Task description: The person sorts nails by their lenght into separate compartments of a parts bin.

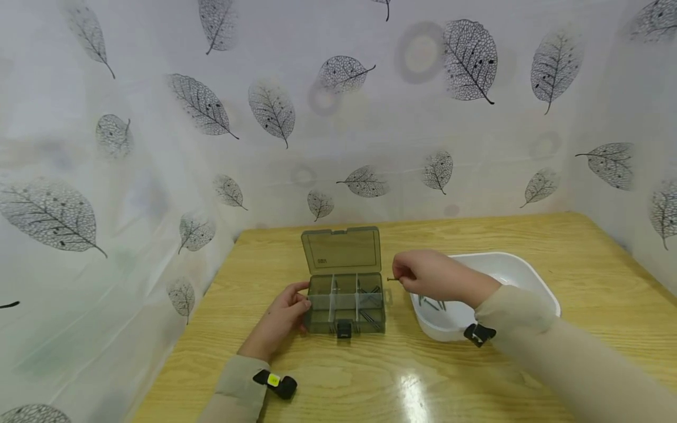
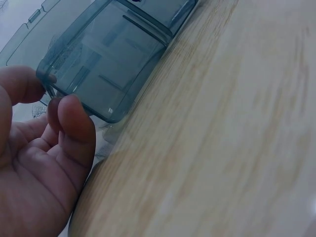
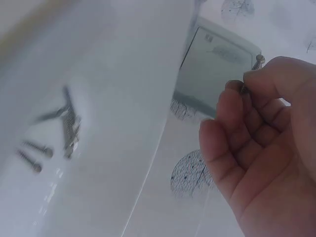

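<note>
A dark translucent compartment box (image 1: 321,326) lies on the table with its lid (image 1: 342,252) raised at the back. My left hand (image 1: 282,314) holds the box at its left side, pinching the wall between thumb and fingers in the left wrist view. Between thumb and fingertips, my right hand (image 1: 436,276) pinches a screw (image 3: 258,61), its head sticking out. That hand is above the left rim of a white basin (image 1: 547,294), to the right of the box. Screws (image 1: 372,319) lie in the box's right-hand compartments; several more screws (image 3: 70,131) lie in the basin.
The wood-grain table (image 1: 317,379) carries both containers, with a narrow gap between them. Leaf-patterned sheeting (image 1: 391,129) encloses the table at the back and both sides. The box's front latch (image 1: 344,330) faces me.
</note>
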Available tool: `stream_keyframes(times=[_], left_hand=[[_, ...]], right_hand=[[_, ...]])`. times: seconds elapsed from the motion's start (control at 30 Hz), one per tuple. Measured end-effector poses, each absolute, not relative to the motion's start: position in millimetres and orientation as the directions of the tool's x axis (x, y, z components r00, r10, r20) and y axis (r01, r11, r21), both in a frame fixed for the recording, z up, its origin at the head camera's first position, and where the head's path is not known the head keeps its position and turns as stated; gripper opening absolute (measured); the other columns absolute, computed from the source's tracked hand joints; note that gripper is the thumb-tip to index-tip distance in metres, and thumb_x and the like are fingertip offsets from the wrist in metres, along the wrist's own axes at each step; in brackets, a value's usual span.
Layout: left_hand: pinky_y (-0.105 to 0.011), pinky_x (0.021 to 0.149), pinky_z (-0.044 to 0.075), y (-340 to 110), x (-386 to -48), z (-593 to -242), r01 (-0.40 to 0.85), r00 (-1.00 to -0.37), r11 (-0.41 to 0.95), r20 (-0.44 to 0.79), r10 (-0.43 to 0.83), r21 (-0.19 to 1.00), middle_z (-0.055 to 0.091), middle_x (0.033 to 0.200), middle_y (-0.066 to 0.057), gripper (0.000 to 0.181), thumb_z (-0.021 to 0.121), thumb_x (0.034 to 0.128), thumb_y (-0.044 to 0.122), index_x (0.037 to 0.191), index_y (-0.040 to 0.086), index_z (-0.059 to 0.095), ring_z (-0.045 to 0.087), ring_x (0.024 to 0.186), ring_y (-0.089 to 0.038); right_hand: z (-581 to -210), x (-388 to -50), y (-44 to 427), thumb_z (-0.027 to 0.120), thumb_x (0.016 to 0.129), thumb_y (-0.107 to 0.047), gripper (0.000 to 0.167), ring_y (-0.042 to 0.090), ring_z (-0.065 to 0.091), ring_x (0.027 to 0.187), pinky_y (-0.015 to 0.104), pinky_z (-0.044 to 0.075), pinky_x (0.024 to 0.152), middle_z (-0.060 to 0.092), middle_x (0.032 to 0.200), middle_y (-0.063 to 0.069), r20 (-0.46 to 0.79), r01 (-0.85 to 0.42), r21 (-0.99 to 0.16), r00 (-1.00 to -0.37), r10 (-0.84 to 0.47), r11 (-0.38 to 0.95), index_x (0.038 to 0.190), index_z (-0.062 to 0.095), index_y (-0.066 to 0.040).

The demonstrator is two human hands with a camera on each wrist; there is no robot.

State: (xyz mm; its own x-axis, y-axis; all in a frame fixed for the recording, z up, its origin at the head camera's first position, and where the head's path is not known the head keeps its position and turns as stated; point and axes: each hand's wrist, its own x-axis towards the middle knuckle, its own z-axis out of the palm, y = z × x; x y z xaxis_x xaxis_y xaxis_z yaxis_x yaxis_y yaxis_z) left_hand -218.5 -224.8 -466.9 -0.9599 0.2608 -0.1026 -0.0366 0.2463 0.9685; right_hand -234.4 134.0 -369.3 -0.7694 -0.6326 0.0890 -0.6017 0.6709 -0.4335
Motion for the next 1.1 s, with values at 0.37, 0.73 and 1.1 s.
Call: stream_keyframes(times=[0.37,0.73,1.1], left_hand=[[-0.038,0.065,0.055,-227,-219,-467,-0.035,-0.958,0.247,-0.103,0.269,0.968,0.052,0.109,-0.017,0.052,0.056,0.1041,0.014,0.153,0.009,0.038,0.050,0.075,-0.022],[-0.038,0.064,0.055,-227,-218,-468,-0.046,-0.960,0.240,-0.109,0.258,0.970,0.052,0.108,-0.018,0.051,0.055,0.1039,0.013,0.152,0.008,0.039,0.051,0.074,-0.023],[-0.039,0.064,0.056,-226,-220,-468,-0.041,-0.959,0.251,-0.109,0.261,0.967,0.052,0.110,-0.020,0.052,0.055,0.1036,0.015,0.152,0.009,0.039,0.053,0.072,-0.024]], right_hand=[[-365,-243,77,0.061,0.096,-0.011,0.006,0.007,0.057,0.075,0.031,0.052,0.073,0.062,0.087,-0.009,0.096,-0.598,-0.411,-0.779,-0.620,0.688,0.098,0.066,-0.014],[-386,-253,39,0.062,0.095,-0.010,0.009,0.010,0.058,0.078,0.033,0.052,0.074,0.063,0.088,-0.008,0.068,-0.526,-0.437,-0.828,-0.557,0.730,0.100,0.068,-0.014],[-382,-246,49,0.065,0.095,-0.015,0.024,0.020,0.064,0.109,0.040,0.052,0.095,0.069,0.114,0.001,0.058,-0.515,-0.444,-0.833,-0.551,0.733,0.118,0.070,-0.011]])
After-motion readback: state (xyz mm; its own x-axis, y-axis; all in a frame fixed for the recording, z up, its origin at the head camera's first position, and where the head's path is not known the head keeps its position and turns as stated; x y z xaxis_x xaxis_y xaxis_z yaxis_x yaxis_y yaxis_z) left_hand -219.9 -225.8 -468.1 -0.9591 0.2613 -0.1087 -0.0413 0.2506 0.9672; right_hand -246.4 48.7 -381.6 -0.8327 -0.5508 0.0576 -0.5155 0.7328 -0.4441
